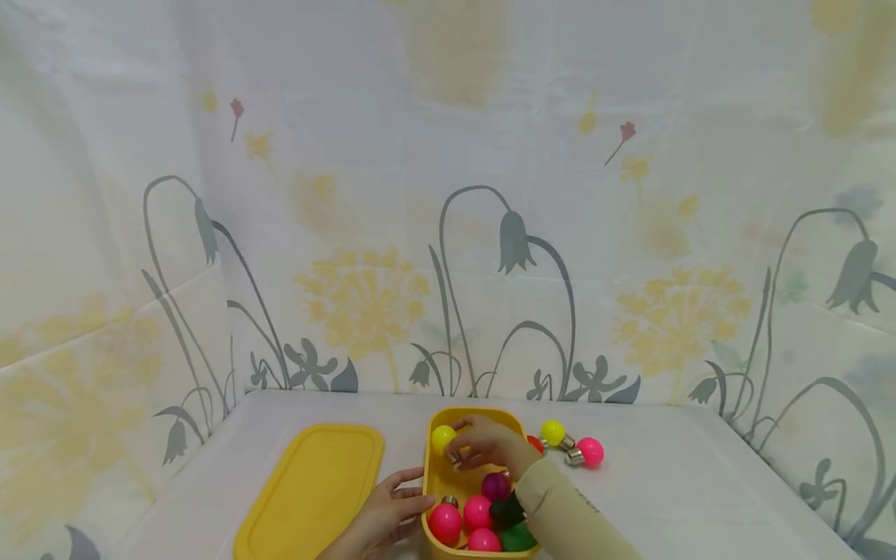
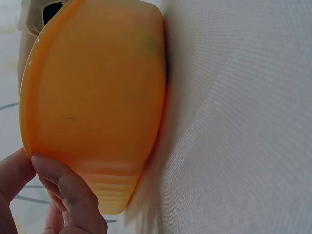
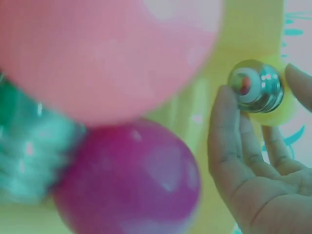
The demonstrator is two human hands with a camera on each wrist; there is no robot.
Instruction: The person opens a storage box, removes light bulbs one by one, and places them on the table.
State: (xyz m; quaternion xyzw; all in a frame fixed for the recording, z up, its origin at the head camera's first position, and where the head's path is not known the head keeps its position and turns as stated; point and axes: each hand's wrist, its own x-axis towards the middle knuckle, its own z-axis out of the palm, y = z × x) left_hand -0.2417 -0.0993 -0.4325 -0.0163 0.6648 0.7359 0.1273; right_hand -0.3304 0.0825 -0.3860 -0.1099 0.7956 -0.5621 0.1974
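Note:
A yellow light bulb is pinched in my right hand over the far part of a deep yellow box. Its metal screw base points towards the camera in the right wrist view, between thumb and fingers. My left hand holds the box by its left rim, thumb at the edge and fingers against the outer wall. Inside the near half lie several bulbs: pink ones, a purple one and a green one. The right sleeve partly covers the box's right side.
A yellow lid lies flat left of the box. Right of it, on the white tabletop, are a yellow bulb, a pink bulb and a partly hidden red bulb. A flower-printed cloth hangs behind.

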